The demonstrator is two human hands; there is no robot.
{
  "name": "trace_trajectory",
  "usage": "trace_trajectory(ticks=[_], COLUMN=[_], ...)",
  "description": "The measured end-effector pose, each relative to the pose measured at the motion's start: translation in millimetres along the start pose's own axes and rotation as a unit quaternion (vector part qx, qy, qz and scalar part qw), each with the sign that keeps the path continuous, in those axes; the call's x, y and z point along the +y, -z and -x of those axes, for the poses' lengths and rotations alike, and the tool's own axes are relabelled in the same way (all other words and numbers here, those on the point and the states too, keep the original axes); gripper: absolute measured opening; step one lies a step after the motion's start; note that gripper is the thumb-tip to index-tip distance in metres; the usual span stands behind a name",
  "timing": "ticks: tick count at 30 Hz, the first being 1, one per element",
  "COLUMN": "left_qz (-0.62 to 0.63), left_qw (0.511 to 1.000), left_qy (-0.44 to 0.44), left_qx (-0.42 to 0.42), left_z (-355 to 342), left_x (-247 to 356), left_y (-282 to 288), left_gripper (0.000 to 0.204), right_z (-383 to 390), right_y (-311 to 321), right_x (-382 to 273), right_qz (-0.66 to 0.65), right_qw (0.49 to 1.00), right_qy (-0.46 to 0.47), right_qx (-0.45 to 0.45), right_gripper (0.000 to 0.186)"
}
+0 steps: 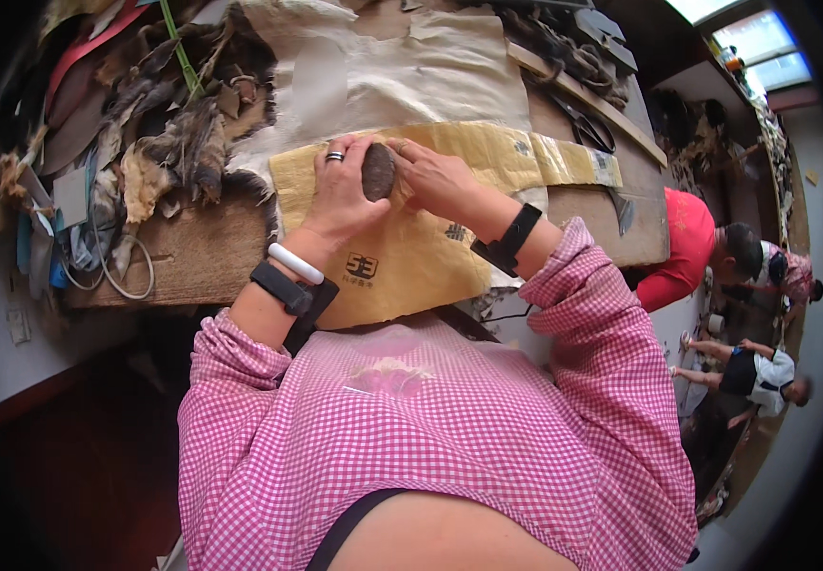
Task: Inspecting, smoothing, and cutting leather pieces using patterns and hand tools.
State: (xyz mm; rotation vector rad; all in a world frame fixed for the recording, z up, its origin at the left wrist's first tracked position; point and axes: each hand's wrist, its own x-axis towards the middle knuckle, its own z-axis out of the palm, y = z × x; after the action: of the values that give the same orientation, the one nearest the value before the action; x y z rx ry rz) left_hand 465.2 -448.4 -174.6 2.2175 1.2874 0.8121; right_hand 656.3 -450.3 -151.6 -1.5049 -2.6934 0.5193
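Observation:
My left hand is closed round a dark brown oval block that looks like a stone. It rests over a yellow printed paper sheet. Just right of the block, my right hand has its fingers bent and pressed together, tips down by the block and the sheet. What those fingertips grip, if anything, is hidden. Beneath and beyond the sheet spreads a pale hide with a ragged furry edge on its left.
Brown fur scraps heap at the left of the wooden table, with a looped white cord. Scissors and a wooden strip lie at the right. A person in red leans near the table's right end; others are farther off.

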Motion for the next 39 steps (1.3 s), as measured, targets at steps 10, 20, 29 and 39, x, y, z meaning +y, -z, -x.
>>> trace_trajectory(ticks=[10,20,29,39], left_qz=[-0.036,-0.227,-0.106,-0.114], left_qw=[0.999,0.969,0.981,0.938], left_qy=[0.001,0.013,-0.084,-0.173], left_qx=[-0.016,-0.095,-0.142,-0.277], left_z=[33,91,87,70], left_x=[-3,-11,39,96], left_y=[-2,29,41,-28], left_gripper=[0.086,0.086,0.095,0.096], right_z=[-3,-12,135,229], right_y=[3,20,37,-12], right_x=[10,29,127,110], right_qz=[-0.021,-0.072,-0.129,-0.083], right_qw=[1.000,0.996,0.963,0.962], right_qy=[-0.019,0.031,-0.207,-0.188], right_qx=[0.011,-0.045,0.112,0.177], right_gripper=[0.084,0.065,0.040,0.046])
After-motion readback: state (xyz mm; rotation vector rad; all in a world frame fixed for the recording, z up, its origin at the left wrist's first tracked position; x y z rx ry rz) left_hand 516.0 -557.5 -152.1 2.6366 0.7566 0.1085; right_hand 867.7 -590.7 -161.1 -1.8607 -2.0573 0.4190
